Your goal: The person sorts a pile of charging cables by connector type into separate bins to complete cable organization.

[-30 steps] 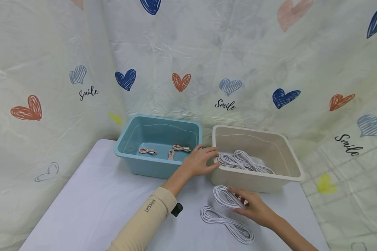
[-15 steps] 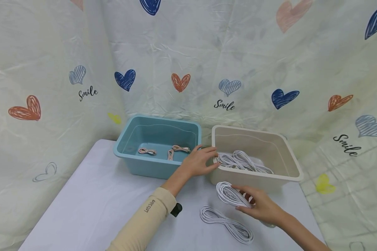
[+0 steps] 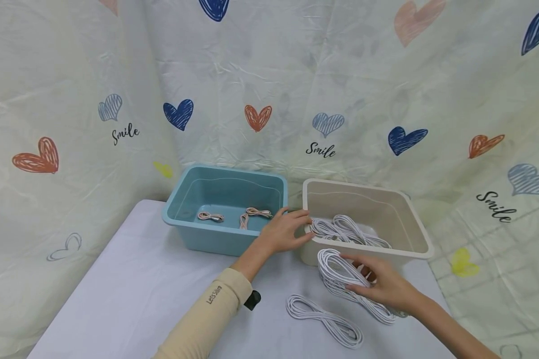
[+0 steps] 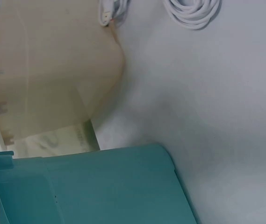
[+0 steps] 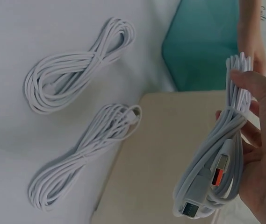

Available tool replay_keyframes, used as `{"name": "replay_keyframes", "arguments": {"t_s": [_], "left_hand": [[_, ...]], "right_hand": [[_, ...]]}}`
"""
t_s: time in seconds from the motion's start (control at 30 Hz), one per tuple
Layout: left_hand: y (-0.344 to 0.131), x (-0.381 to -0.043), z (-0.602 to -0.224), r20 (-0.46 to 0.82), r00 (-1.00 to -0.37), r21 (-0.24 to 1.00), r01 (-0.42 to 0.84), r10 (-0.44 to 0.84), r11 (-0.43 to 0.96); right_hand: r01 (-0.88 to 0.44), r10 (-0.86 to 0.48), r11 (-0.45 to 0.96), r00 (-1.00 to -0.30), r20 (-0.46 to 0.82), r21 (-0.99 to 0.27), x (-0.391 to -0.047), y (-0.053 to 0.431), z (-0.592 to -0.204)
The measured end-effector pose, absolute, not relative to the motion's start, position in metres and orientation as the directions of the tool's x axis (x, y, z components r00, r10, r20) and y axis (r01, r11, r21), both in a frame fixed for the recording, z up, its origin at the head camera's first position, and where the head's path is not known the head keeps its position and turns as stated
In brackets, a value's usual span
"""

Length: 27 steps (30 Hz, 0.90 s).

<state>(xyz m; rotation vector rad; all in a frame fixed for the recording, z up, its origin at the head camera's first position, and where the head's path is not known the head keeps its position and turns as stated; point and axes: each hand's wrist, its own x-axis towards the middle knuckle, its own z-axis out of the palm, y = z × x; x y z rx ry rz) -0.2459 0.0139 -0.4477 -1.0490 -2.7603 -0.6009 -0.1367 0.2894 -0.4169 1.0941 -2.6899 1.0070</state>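
My right hand (image 3: 388, 286) grips a coiled white USB cable (image 3: 339, 267) between thumb and fingers, raised in front of the beige bin (image 3: 377, 212). Its metal plugs, one with an orange insert, show in the right wrist view near the lower end of the coil (image 5: 207, 163). Two more bundled white cables lie on the table: a figure-eight one (image 3: 318, 315) and another (image 3: 378, 312) partly behind the held coil. With fingers spread, my left hand (image 3: 287, 232) rests across the neighbouring rims of the blue bin (image 3: 220, 239) and the beige bin.
Several white cable coils (image 3: 348, 229) sit inside the beige bin. The blue bin contains three small pinkish cable bundles (image 3: 211, 216). Both bins stand at the back of the white-covered table (image 3: 130, 289), against a heart-print curtain (image 3: 233, 65).
My right hand has lifted the white USB cable up and to the right, uncovering the bundle behind it on the table. The left hand stays at the rims.
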Motion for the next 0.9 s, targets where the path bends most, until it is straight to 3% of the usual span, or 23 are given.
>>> {"name": "replay_keyframes", "arguments": {"t_s": [0.43,0.9], "left_hand": [[0.014,-0.246,-0.448,0.268,-0.748,0.324,0.664,0.607,0.674],[0.013,-0.244,-0.444,0.268,-0.745,0.32,0.667,0.611,0.673]], "right_hand": [[-0.588,-0.5,0.593,-0.805,0.321,-0.551,-0.148,0.299,-0.391],[-0.488,-0.438,0.718,-0.871,0.224,-0.496,-0.182,0.314,-0.357]]}}
